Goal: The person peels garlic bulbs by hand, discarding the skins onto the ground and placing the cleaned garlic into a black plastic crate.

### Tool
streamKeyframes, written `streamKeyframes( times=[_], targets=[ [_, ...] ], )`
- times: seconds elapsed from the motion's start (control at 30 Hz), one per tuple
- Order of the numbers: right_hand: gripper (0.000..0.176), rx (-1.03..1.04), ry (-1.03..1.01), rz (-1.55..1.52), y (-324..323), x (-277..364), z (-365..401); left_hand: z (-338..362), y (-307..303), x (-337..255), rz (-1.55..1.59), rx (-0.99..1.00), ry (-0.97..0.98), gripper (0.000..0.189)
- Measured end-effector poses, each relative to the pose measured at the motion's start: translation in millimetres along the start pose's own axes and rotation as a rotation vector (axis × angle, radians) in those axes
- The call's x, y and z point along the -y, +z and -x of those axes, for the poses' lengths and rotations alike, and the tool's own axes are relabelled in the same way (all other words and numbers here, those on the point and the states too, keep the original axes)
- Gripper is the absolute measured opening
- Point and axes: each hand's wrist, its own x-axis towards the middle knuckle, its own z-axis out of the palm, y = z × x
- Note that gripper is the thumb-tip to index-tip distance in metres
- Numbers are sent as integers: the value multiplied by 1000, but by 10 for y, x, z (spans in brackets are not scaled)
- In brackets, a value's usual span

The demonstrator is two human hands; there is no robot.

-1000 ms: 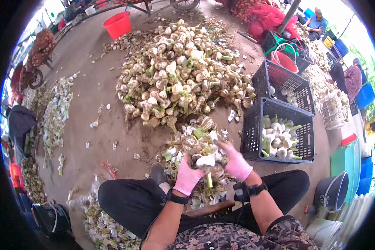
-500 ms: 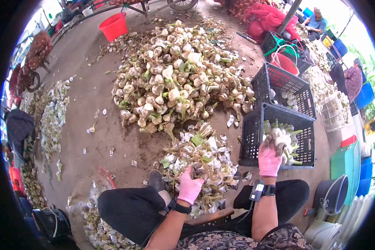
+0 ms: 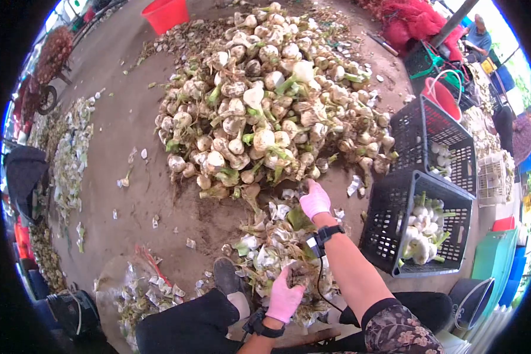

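Note:
My left hand (image 3: 285,300), in a pink glove with dark, dirty fingers, is curled low over a heap of peelings (image 3: 274,239); what lies in its fingers is too small to make out. My right hand (image 3: 315,199), also gloved in pink, reaches to the lower edge of a big pile of garlic bulbs (image 3: 242,112). Its fingertips blend into the pile, so I cannot see whether they hold a bulb. To the right, a black crate (image 3: 388,206) contains pale trimmed bulbs (image 3: 422,236) with short green stems.
Behind that crate stands a second black crate (image 3: 416,127) with white bulbs, then a red bucket (image 3: 441,100). A red tub (image 3: 166,16) is at the top left. A dark bucket (image 3: 471,301) stands at the lower right. Two people sit at the upper right.
My right hand has left the bulbs in the near crate and moved left to the pile's lower edge. My left hand is slightly lower in view. The view has shifted, so the crates appear farther right.

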Motion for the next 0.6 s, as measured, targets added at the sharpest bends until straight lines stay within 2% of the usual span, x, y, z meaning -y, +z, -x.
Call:
streamKeyframes(
  times=[0.07,0.1,0.2,0.23,0.27,0.33,0.37,0.4,0.47,0.5,0.53,0.6],
  targets=[
    [33,116,45,412,-70,343,90,-11,-11,-177,-12,-8,-44,44],
    [29,165,29,455,-93,413,157,6,-1,-228,-20,-3,-79,44],
    [30,254,2,531,-12,325,306,-52,-26,62,-40,-19,-39,44],
    [25,228,-30,499,5,292,399,-44,-23,35,-59,-25,-58,44],
    [26,245,-20,477,6,276,501,-25,-29,-28,-59,-26,-47,44],
    [28,228,36,298,29,144,717,62,-52,-152,-190,-91,84,43],
    [27,164,2,187,50,15,831,-43,-99,214,-27,-110,95,42],
    [26,119,-42,97,-32,13,994,-71,-122,328,44,-207,133,43],
    [24,137,-59,-85,-170,-24,1245,-34,-225,88,54,-207,66,58],
    [24,135,-58,-84,-262,-18,1349,-37,-236,66,114,-237,62,57],
    [23,138,-53,-177,-437,110,1444,37,-226,-177,148,-230,-20,53],
    [23,144,-50,-275,-585,189,1633,-19,-246,-3,337,-180,-16,47]
  ],
)
